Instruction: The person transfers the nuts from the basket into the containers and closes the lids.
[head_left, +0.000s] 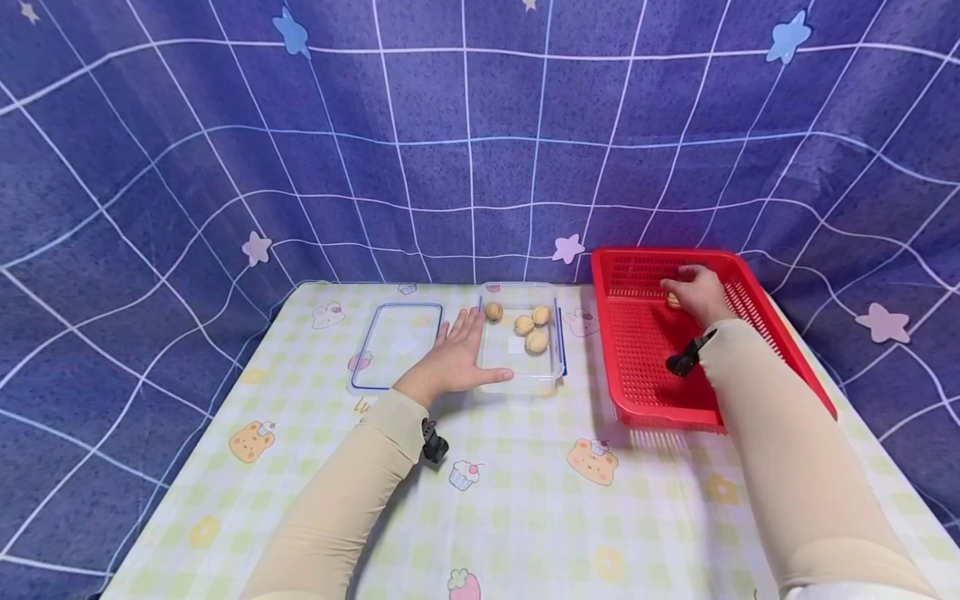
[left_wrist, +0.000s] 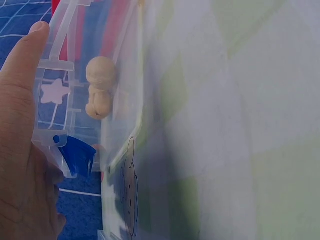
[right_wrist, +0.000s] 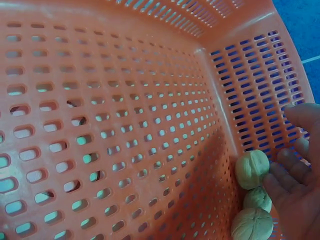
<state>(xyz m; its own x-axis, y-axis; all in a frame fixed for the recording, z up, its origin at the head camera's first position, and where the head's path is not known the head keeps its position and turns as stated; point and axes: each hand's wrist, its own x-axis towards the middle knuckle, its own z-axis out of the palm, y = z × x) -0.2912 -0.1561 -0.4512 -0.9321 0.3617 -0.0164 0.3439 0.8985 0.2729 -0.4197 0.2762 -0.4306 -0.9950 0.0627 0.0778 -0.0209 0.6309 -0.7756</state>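
Note:
My left hand (head_left: 457,358) rests at the left side of a clear plastic container (head_left: 517,382), fingers straight, thumb stretched along its front rim. Inside the container lie several walnuts (head_left: 536,341); the left wrist view shows some through the wall, with a blue clip (left_wrist: 77,155) hanging by the hand. My right hand (head_left: 705,296) reaches into a red perforated basket (head_left: 637,354) near its back right corner. There, in the right wrist view, its fingertips meet a pale walnut (right_wrist: 252,169), with the thumb held apart. Two more walnuts (right_wrist: 252,225) sit beside that one.
A clear lid with a blue seal (head_left: 397,305) lies flat left of the container. Beneath everything is a checked, cartoon-printed tablecloth (head_left: 525,517). A blue gridded curtain (head_left: 495,167) hangs behind the table. The basket's walls stand higher than the container's.

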